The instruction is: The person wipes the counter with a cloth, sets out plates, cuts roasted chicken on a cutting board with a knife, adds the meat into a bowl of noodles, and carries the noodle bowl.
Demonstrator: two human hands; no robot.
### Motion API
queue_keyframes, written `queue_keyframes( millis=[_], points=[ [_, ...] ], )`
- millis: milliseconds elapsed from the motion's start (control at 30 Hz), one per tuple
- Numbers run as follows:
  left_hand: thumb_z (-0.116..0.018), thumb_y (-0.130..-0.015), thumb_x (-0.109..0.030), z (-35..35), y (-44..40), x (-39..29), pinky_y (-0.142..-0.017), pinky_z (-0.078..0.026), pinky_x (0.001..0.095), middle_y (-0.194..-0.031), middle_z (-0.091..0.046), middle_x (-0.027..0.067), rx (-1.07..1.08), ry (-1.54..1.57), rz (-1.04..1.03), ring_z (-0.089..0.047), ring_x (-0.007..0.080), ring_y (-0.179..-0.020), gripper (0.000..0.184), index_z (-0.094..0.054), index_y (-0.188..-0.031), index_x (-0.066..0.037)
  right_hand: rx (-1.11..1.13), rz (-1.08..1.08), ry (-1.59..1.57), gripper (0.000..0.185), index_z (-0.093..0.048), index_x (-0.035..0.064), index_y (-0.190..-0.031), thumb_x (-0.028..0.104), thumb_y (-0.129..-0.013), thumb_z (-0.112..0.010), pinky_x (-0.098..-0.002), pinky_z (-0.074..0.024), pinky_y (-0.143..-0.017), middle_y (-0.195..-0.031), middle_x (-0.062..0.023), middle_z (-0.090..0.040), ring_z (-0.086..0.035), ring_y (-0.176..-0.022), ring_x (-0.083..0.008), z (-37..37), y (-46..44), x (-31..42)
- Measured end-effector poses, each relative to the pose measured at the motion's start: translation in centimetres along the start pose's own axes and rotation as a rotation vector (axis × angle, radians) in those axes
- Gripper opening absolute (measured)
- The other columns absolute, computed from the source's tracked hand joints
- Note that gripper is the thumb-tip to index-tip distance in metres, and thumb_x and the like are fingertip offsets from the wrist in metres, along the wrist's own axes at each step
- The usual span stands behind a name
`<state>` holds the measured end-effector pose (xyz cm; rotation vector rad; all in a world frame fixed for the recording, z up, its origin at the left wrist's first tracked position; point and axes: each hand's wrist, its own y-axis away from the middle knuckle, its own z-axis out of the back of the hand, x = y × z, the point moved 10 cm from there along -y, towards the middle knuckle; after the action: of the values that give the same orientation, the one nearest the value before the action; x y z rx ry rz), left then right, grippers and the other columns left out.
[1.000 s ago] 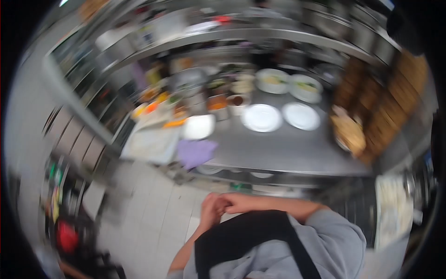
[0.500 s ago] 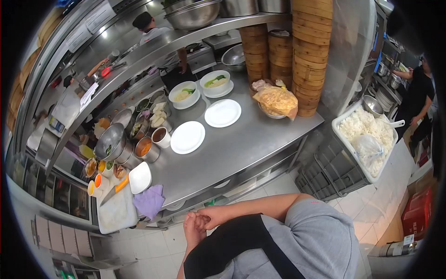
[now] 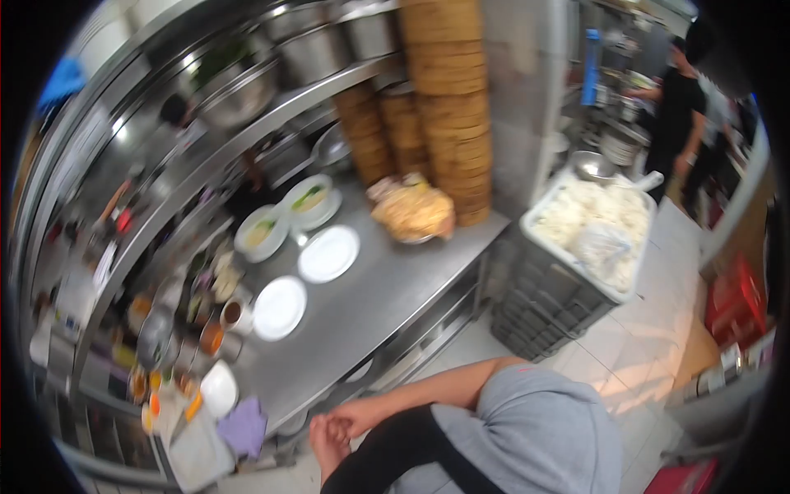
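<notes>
Near the apron at the bottom, my left hand [image 3: 326, 445] and my right hand [image 3: 360, 413] are clasped together, fingers closed, with no object visible in them. Just beyond lies a purple cloth [image 3: 243, 428] on the counter's near left corner. Beside it are a white square dish [image 3: 220, 390] and a cutting board [image 3: 200, 455] with an orange-handled knife [image 3: 188, 412]. Two white plates [image 3: 280, 308] [image 3: 328, 253] lie farther along the steel counter [image 3: 350, 309]. Behind them stand two bowls of food [image 3: 262, 235] [image 3: 311, 203].
Bamboo steamers [image 3: 452, 107] stand behind a wrapped bowl of food [image 3: 414, 210]. A rice tub [image 3: 597, 226] sits atop grey crates [image 3: 539, 309] to the right. Another person [image 3: 676, 115] stands at the back right. An overhead shelf [image 3: 222, 152] spans the counter.
The view has turned right, so the counter and its dishes appear farther left and the rice tub is nearer the middle. My hands stay clasped, lower in view.
</notes>
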<state>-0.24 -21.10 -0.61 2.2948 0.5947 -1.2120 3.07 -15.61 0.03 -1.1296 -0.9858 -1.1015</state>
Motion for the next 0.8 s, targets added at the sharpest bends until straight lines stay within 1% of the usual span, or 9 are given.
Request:
queue_keyframes(
  millis=[100, 200, 267, 333, 433, 500, 633, 700, 800],
  points=[
    [-0.051, -0.096, -0.024, -0.8, -1.5, 1.4, -0.039, -0.020, 0.0218, -0.053, -0.027, -0.0065, 0.155, 0.070, 0.037, -0.024, 0.0038, -0.042, 0.020, -0.049, -0.083, -0.010, -0.006, -0.114, -0.053, 0.044, -0.055, 0.0001, -0.110, 0.010, -0.072, -0.073, -0.0312, -0.0527, -0.070, -0.091, -0.0088, -0.066, -0.064, -0.083, -0.0160, 0.4, 0.5, -1.0],
    [-0.043, -0.100, -0.031, -1.0, -1.7, 0.9, -0.036, -0.024, 0.0238, -0.048, -0.022, -0.0071, 0.023, -0.043, -0.046, -0.022, 0.0046, -0.038, 0.035, -0.042, -0.070, -0.013, -0.005, -0.062, -0.267, 0.047, -0.055, 0.0012, -0.112, 0.015, -0.073, -0.079, -0.0305, -0.0531, -0.073, -0.092, -0.0088, -0.067, -0.064, -0.085, -0.0156, 0.6, 1.0, 0.3],
    [-0.044, -0.099, -0.032, -2.3, -2.0, 1.1, -0.037, -0.024, 0.0227, -0.048, -0.022, -0.0069, 0.111, -0.018, -0.060, -0.022, 0.0046, -0.038, 0.036, -0.040, -0.069, -0.013, 0.016, -0.075, -0.124, 0.049, -0.050, 0.0009, -0.119, 0.007, -0.072, -0.065, -0.0291, -0.0515, -0.074, -0.093, -0.0068, -0.062, -0.061, -0.084, -0.0148, 1.0, 1.6, 0.4],
    [-0.045, -0.099, -0.032, -3.8, -2.2, 1.0, -0.037, -0.021, 0.0223, -0.049, -0.022, -0.0067, 0.211, -0.050, -0.060, -0.021, 0.0043, -0.039, 0.033, -0.045, -0.074, -0.011, -0.005, -0.075, -0.166, 0.048, -0.051, 0.0004, -0.117, 0.007, -0.072, -0.065, -0.0289, -0.0514, -0.074, -0.093, -0.0064, -0.062, -0.061, -0.085, -0.0144, 1.6, 2.1, 0.6],
    [-0.046, -0.099, -0.032, -4.1, -2.3, 2.0, -0.036, -0.018, 0.0222, -0.050, -0.023, -0.0068, 0.124, -0.039, 0.048, -0.020, 0.0040, -0.039, 0.030, -0.047, -0.079, -0.009, -0.052, -0.112, -0.195, 0.042, -0.054, -0.0016, -0.109, 0.006, -0.076, -0.078, -0.0281, -0.0546, -0.078, -0.096, -0.0086, -0.067, -0.066, -0.087, -0.0149, 2.3, 2.8, 0.0],
    [-0.046, -0.099, -0.032, -4.7, -2.4, 1.8, -0.035, -0.016, 0.0223, -0.050, -0.023, -0.0070, 0.126, -0.080, 0.025, -0.020, 0.0037, -0.039, 0.030, -0.046, -0.080, -0.009, -0.062, -0.048, -0.340, 0.040, -0.052, -0.0016, -0.110, 0.004, -0.078, -0.076, -0.0289, -0.0551, -0.078, -0.095, -0.0084, -0.067, -0.066, -0.088, -0.0151, 2.3, 2.8, 0.0],
    [-0.047, -0.098, -0.032, -5.4, -2.4, 1.7, -0.035, -0.015, 0.0224, -0.051, -0.023, -0.0072, 0.111, -0.094, 0.019, -0.020, 0.0034, -0.040, 0.029, -0.046, -0.079, -0.010, -0.078, -0.062, -0.271, 0.039, -0.051, -0.0010, -0.112, -0.001, -0.078, -0.071, -0.0293, -0.0552, -0.078, -0.093, -0.0080, -0.066, -0.066, -0.088, -0.0151, 2.6, 3.6, 0.6],
    [-0.048, -0.098, -0.032, -6.0, -2.1, 1.7, -0.035, -0.016, 0.0223, -0.051, -0.023, -0.0072, 0.143, -0.111, 0.059, -0.020, 0.0032, -0.040, 0.029, -0.046, -0.079, -0.010, -0.078, -0.009, -0.447, 0.037, -0.052, 0.0009, -0.113, 0.000, -0.076, -0.059, -0.0277, -0.0495, -0.071, -0.089, -0.0043, -0.062, -0.058, -0.081, -0.0106, 2.7, 4.2, 1.8],
    [-0.052, -0.096, -0.024, -5.5, -1.9, 2.3, -0.038, -0.019, 0.0214, -0.053, -0.027, -0.0061, 0.181, 0.007, 0.106, -0.023, 0.0036, -0.041, 0.021, -0.049, -0.083, -0.008, -0.034, -0.069, -0.301, 0.039, -0.051, 0.0010, -0.115, -0.001, -0.076, -0.058, -0.0264, -0.0489, -0.071, -0.089, -0.0035, -0.061, -0.056, -0.081, -0.0094, 2.8, 4.2, 1.0]
  ],
)
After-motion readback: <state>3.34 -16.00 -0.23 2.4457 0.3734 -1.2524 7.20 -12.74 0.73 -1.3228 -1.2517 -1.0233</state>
